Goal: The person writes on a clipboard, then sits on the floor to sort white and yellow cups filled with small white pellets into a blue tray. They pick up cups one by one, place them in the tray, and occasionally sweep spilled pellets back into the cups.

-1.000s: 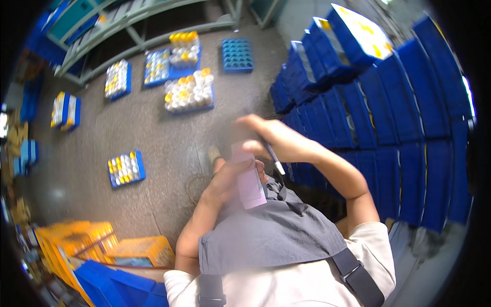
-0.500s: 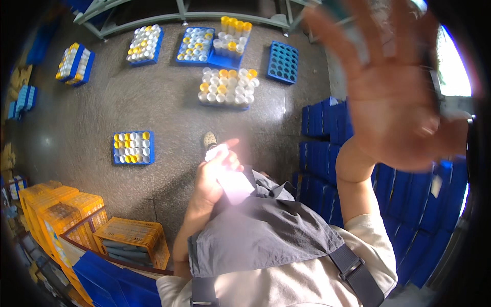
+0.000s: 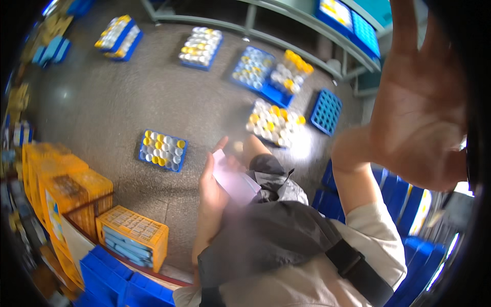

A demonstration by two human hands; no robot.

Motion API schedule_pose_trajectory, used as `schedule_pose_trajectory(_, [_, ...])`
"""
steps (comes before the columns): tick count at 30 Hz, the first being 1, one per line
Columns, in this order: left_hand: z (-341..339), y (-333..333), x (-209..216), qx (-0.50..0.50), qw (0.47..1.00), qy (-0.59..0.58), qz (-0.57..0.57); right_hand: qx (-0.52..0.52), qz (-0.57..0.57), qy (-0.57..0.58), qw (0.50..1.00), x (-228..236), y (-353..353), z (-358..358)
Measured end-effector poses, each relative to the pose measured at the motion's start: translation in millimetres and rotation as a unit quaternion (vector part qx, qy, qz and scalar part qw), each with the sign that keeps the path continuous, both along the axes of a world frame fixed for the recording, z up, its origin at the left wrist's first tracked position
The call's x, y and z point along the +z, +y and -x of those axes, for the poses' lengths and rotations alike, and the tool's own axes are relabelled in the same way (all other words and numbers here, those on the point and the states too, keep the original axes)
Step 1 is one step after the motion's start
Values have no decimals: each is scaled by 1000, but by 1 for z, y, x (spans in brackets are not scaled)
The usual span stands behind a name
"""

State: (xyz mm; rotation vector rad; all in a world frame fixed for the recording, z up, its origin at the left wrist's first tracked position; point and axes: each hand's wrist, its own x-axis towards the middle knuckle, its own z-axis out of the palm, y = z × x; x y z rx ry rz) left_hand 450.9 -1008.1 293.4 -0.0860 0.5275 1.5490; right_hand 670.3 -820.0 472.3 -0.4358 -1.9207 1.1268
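Note:
My left hand [image 3: 210, 185] is closed round a pale pinkish-white slip [image 3: 234, 180], which looks like folded paper or thin card, in front of my grey apron. Part of its fingers is hidden behind the slip. Raised close at the upper right, my right hand [image 3: 420, 110] shows its palm, with fingers apart and nothing in it; the fingertips run out of the picture. Beyond the slip, a blue tray of white and yellow cups [image 3: 276, 123] lies on the floor.
More cup trays stand on the floor: one at left centre [image 3: 162, 150], others farther back. A cupless blue tray [image 3: 326, 111] lies at right. Metal racking [image 3: 250, 20] crosses the back. Yellow crates [image 3: 134, 230] stand at lower left, blue boxes [image 3: 417, 263] at lower right.
The view has swung, so the floor trays sit farther right and more shelving shows. My right hand appears farther right and lower. My left hand still holds the slip.

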Motion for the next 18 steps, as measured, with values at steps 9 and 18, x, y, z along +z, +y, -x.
schedule_pose_trajectory(9, [126,213,4,29,994,52,-86,154,134,-48,978,-109,138,191])
schedule_pose_trajectory(18, [204,347,57,-9,990,102,-97,11,246,1,969,-118,223,287])
